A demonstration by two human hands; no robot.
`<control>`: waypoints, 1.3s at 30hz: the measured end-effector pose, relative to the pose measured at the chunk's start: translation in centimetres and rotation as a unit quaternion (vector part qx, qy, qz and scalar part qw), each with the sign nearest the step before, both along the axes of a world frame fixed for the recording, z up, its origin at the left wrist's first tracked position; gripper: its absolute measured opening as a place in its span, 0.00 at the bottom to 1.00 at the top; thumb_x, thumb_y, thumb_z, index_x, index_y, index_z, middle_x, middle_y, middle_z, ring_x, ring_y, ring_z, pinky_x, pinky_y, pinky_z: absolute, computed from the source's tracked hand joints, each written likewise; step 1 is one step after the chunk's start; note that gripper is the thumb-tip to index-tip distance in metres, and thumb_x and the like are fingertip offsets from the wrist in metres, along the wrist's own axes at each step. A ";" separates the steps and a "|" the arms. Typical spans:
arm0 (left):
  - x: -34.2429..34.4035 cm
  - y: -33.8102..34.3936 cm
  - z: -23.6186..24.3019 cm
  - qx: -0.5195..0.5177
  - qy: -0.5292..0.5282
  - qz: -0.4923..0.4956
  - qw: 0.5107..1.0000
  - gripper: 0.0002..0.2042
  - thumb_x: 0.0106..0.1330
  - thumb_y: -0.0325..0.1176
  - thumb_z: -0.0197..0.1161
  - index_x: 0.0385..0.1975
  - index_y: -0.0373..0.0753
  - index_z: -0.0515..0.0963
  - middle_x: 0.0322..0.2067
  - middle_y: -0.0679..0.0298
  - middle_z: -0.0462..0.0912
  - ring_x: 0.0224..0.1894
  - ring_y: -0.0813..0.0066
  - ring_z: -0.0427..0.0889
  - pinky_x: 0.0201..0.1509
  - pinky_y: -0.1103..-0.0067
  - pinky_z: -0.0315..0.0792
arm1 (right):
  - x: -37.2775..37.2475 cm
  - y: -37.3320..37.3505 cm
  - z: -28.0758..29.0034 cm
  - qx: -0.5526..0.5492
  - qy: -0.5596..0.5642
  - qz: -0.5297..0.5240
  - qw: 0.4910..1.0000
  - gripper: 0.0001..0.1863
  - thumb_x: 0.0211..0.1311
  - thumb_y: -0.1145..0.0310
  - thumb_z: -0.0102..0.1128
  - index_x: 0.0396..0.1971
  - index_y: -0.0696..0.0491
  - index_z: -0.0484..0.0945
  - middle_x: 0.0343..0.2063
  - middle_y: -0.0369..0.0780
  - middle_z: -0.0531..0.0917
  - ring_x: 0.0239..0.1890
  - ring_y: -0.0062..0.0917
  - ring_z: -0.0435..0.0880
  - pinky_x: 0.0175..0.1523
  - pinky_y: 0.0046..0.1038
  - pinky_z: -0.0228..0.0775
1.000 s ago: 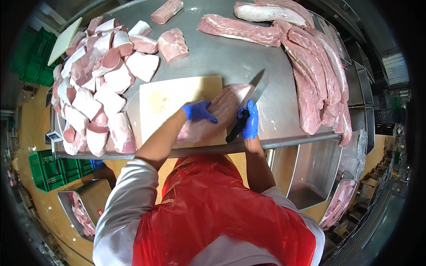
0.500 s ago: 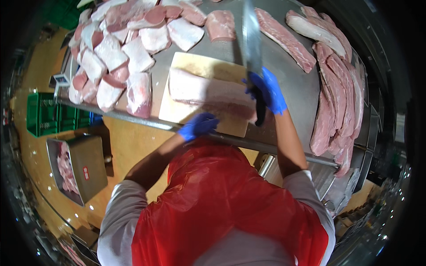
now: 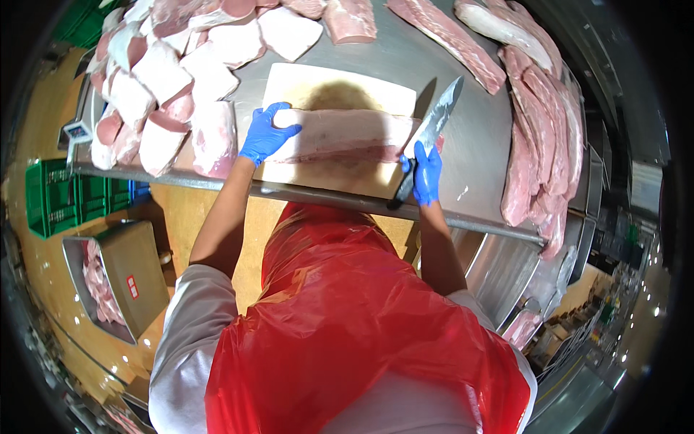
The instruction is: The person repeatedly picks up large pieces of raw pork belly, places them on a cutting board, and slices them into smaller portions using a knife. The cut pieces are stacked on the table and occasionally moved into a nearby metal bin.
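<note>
A long slab of pale raw meat point(image 3: 347, 134) with a white fatty top lies crosswise on a cream cutting board point(image 3: 289, 79). My left hand point(image 3: 267, 135), in a blue glove, grips the slab's left end, thumb laid over the top. At the other end, my right hand point(image 3: 428, 173), also in a blue glove, is closed on the black handle of a large knife point(image 3: 442, 108). The blade tilts up and to the right over the slab's right end; whether it touches the meat I cannot tell.
Fat-covered meat chunks point(image 3: 163, 72) are heaped at the left of the metal table point(image 3: 332, 54). Long meat strips point(image 3: 538, 137) pile up at the right, and a single strip point(image 3: 452, 43) lies at the back. A metal bin point(image 3: 130, 275) and green crates point(image 3: 54, 195) stand at lower left.
My left hand has moved from the board's front edge up onto the slab's left end. The knife has come down and tilted rightward, with my right hand lower. The whole view has shifted slightly.
</note>
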State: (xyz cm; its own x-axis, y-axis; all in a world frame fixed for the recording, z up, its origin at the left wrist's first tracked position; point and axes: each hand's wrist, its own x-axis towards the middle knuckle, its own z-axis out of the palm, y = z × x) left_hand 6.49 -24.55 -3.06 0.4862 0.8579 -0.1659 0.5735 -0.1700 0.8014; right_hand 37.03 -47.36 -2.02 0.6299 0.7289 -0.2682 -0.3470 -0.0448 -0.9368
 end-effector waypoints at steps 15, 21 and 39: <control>-11.0 2.1 0.2 -0.029 -0.101 0.015 0.994 0.21 0.61 0.32 0.71 0.55 0.38 0.80 0.42 0.61 0.84 0.41 0.75 0.81 0.51 0.78 0.76 | -6.4 -8.9 2.6 -0.215 -0.258 0.004 0.942 0.07 0.75 0.70 0.50 0.41 0.57 0.67 0.21 0.43 0.78 0.16 0.31 0.78 0.23 0.34 0.71; -8.4 3.6 2.3 -0.014 -0.050 -0.021 0.998 0.20 0.65 0.30 0.70 0.56 0.35 0.78 0.46 0.60 0.84 0.46 0.75 0.82 0.52 0.77 0.77 | -15.3 -3.4 -0.3 -0.209 -0.549 0.121 0.800 0.10 0.69 0.74 0.53 0.46 0.61 0.68 0.23 0.55 0.80 0.25 0.53 0.80 0.30 0.49 0.71; 5.1 -5.0 2.5 0.225 0.289 -0.237 0.900 0.57 0.50 0.63 0.72 0.73 0.31 0.53 0.70 0.46 0.59 0.74 0.51 0.56 0.71 0.40 0.50 | -15.7 2.4 0.4 -0.309 -0.502 0.162 0.792 0.15 0.71 0.69 0.47 0.54 0.59 0.66 0.31 0.57 0.81 0.32 0.58 0.82 0.35 0.53 0.75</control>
